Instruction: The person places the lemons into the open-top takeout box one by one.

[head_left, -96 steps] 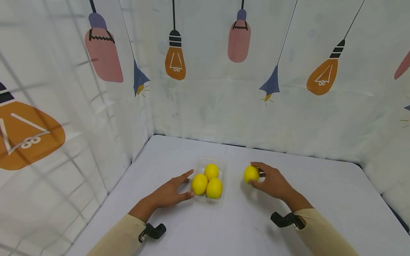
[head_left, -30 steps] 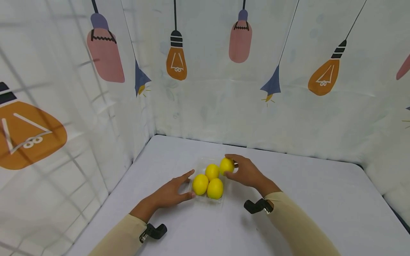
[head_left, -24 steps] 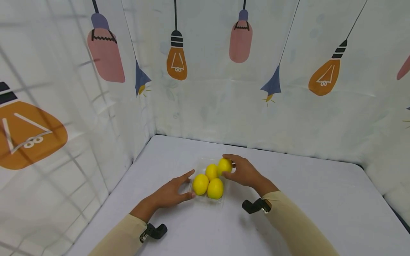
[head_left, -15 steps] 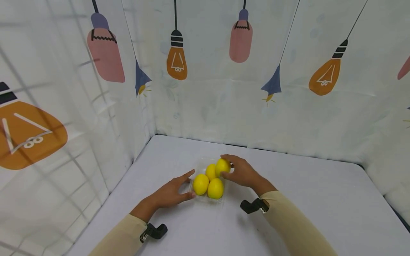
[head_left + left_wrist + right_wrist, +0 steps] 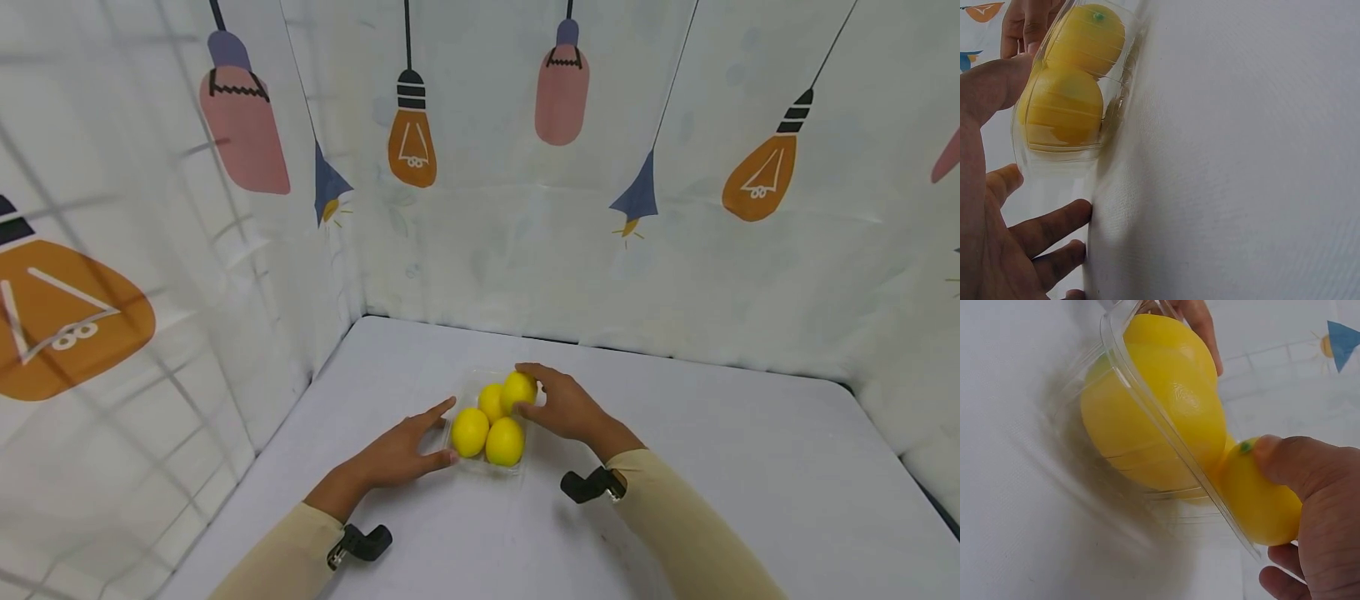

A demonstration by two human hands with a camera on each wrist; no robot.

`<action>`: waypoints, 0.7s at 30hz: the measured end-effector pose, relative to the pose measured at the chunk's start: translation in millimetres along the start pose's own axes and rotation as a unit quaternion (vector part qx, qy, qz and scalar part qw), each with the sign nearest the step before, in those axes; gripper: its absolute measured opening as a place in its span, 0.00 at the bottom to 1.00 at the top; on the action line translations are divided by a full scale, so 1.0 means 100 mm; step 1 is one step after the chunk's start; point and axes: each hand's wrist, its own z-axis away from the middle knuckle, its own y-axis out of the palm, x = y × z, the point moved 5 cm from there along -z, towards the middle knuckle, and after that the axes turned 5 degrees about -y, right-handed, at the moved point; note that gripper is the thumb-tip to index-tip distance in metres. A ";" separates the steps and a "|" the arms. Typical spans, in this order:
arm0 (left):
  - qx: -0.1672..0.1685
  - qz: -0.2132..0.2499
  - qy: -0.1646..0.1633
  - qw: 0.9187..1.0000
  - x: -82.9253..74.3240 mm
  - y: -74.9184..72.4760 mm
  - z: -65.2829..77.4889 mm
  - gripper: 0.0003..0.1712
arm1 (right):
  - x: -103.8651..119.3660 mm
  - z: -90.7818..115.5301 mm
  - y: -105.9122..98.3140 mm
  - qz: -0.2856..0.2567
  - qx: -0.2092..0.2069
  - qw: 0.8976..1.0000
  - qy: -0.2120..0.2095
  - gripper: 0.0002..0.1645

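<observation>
A clear plastic box (image 5: 487, 472) stands on the table with three yellow lemons in it: one at the front left (image 5: 469, 432), one at the front right (image 5: 506, 442) and one behind (image 5: 491, 403). My right hand (image 5: 567, 406) grips a fourth lemon (image 5: 1261, 497) between thumb and fingers, at the box's far right corner. In the right wrist view this lemon is at the rim, touching or nearly touching those inside. My left hand (image 5: 397, 452) is at the box's left side, fingers spread and fairly straight. Its thumb (image 5: 997, 87) touches the rim.
The white table (image 5: 720, 467) extends widely to the right. A white curtain (image 5: 480, 250) printed with lamps stands behind it and along the left. Each wrist carries a black camera mount, left (image 5: 365, 543) and right (image 5: 585, 486).
My right hand has carried its lemon leftward from beside the box to the far right corner, slowing over the last second. My left hand has stayed at the box's left side.
</observation>
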 end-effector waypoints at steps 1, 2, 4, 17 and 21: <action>0.000 0.001 0.000 1.000 0.00 0.00 0.00 0.52 | 0.00 0.00 0.01 0.002 0.001 1.000 0.001 0.43; 0.000 0.001 -0.001 1.000 0.01 0.00 0.00 0.52 | -0.01 -0.01 0.02 0.004 0.002 1.000 0.002 0.42; 0.000 0.003 -0.001 1.000 0.01 0.01 0.00 0.52 | -0.02 -0.01 0.03 0.014 0.005 1.000 0.004 0.42; 0.001 0.010 -0.001 1.000 0.02 0.01 -0.01 0.51 | 0.03 -0.01 0.06 0.037 0.006 0.999 -0.007 0.38; 0.001 0.010 -0.002 1.000 0.02 0.01 -0.01 0.51 | 0.04 0.00 0.06 0.042 -0.005 0.999 -0.002 0.37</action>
